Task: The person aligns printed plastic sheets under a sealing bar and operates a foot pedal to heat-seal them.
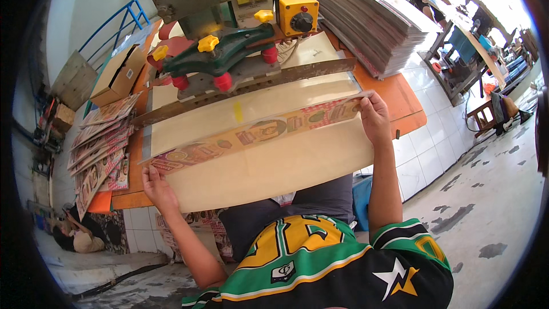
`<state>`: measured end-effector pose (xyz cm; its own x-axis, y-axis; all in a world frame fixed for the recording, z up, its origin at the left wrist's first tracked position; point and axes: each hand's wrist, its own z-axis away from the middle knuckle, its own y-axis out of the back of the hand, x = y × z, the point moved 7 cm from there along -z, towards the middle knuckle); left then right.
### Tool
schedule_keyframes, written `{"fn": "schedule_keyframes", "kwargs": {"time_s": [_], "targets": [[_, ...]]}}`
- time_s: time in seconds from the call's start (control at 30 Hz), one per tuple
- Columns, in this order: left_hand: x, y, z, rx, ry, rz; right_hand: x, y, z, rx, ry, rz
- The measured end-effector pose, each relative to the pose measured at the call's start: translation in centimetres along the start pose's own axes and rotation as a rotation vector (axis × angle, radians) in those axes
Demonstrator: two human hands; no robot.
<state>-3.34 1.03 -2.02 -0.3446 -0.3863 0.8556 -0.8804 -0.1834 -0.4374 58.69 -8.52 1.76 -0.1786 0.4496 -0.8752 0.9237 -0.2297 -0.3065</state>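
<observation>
Two ends: left hand (160,190) pinches one end of the strip (257,133); right hand (374,115) pinches the other.
Strip: drawn out between the hands, over the board (269,177), contact uncertain; long, thin, glossy, printed, apparently see-through.
Risk: uneven pull by either hand could skew or crease the strip; lifted carelessly, its edge might catch the bar (311,74) beyond the hands.
Board: cream, smooth, flat.
Bar: straight, narrow, worn, metal-looking.
Pile (106,146): flat printed pieces, loosely fanned, left of the left hand; a nudge might topple it.
</observation>
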Motion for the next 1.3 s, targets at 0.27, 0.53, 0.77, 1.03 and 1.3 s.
{"fn": "schedule_keyframes", "kwargs": {"time_s": [0.27, 0.53, 0.77, 1.03, 1.3], "targets": [[0.3, -1.2, 0.0, -0.022, 0.023, -0.088, 0.2, 0.6, 0.6, 0.060, -0.084, 0.266], [-0.4, 0.7, -1.3, -0.093, 0.178, -0.142, -2.2, 0.6, 1.5, -0.005, -0.233, 0.017], [-0.2, 1.5, -1.0, -0.081, 0.274, 0.039, -3.1, -0.8, 1.9, 0.012, -0.174, -0.038], [0.2, 2.2, -0.3, 0.094, 0.321, 0.268, -2.8, -2.5, 1.8, 0.054, -0.107, -0.016], [0.5, -2.8, 6.5, 0.181, 0.266, 0.401, 0.1, -4.8, 3.4, 0.163, -0.190, -0.039]]}}
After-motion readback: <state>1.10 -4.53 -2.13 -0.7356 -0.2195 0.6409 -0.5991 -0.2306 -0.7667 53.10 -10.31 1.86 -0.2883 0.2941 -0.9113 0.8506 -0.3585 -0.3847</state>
